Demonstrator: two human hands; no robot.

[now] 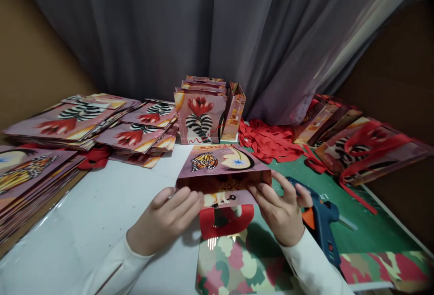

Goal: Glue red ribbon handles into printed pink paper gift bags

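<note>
A printed paper gift bag [220, 159] lies on its side with its mouth facing me. A butterfly wing and an eye decorate its upper panel. A red ribbon handle [225, 231] loops out from the near edge. My left hand [172, 216] grips the mouth's left side, fingers together along the lower panel and the thumb out of sight. At the right corner, my right hand [280, 204] holds the bag with bent fingers. Close beyond that hand rests a blue hot glue gun [320, 218] with an orange trigger.
Flat bags lie stacked on the left [77, 119], with another pile [37, 177] nearer. Bags stand upright [201, 116] at the back, before a grey curtain [162, 28]. Red ribbons [269, 141] are heaped behind the green mat [369, 222]. Bags with ribbon handles [359, 146] stand right.
</note>
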